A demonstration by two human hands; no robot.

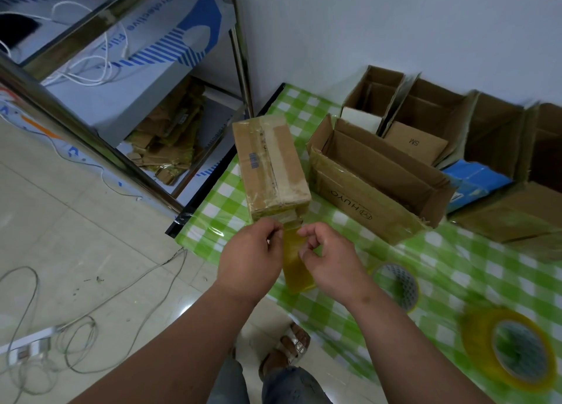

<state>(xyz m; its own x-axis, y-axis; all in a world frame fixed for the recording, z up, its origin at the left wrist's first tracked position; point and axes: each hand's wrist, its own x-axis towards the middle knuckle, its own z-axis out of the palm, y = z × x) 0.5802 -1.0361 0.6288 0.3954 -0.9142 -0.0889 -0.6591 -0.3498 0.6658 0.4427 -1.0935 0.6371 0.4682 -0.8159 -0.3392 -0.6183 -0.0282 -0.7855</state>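
Note:
A closed, taped cardboard box (270,163) lies on the green checked tablecloth (456,269), one end near the table's front edge. A strip of yellowish clear tape (296,266) hangs from that near end of the box. My left hand (252,257) pinches the strip's left edge just below the box. On the other side, my right hand (328,254) pinches the right edge with curled fingers. Both hands are close together at the table's edge.
An open box marked HUYO (374,187) stands right of the taped box, with more open cartons (425,114) along the wall. Two tape rolls (398,285) (517,349) lie at the right. A metal shelf (240,50) and floor cables (76,327) are at the left.

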